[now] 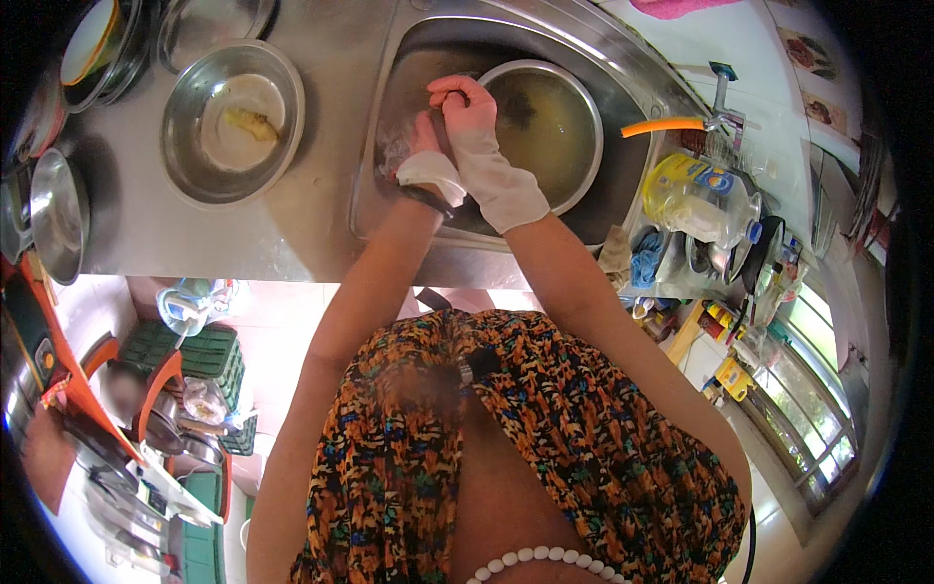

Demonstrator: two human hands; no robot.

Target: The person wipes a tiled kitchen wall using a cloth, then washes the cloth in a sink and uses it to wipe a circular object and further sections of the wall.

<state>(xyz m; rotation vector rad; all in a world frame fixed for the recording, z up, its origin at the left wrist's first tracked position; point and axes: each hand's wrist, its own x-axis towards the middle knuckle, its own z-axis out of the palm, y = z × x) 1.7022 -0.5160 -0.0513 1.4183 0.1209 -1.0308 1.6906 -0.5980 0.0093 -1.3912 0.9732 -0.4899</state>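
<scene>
Both my hands are over the stainless steel sink (pixel 620 197), in gloves with pink fingers and white cuffs. My right hand (pixel 471 113) has its fingers curled beside the left rim of a metal basin (pixel 597 139). Cloudy yellowish water (pixel 551 157) with a dark patch fills that basin. Just left of it is my left hand (pixel 423 135), its cuff folded back at the wrist. Something dark shows between the hands, but whether it is held or only shadow cannot be told. Clear crumpled plastic or splashing water (pixel 394 150) lies left of my left hand.
On the steel counter (pixel 321 219) at left, a metal bowl (pixel 179 146) holds a yellowish root-like piece (pixel 252 124). Several more bowls crowd the far left. An orange hose (pixel 660 127) on the tap (pixel 722 117) reaches toward the sink. A plastic oil jug (pixel 700 197) lies at right.
</scene>
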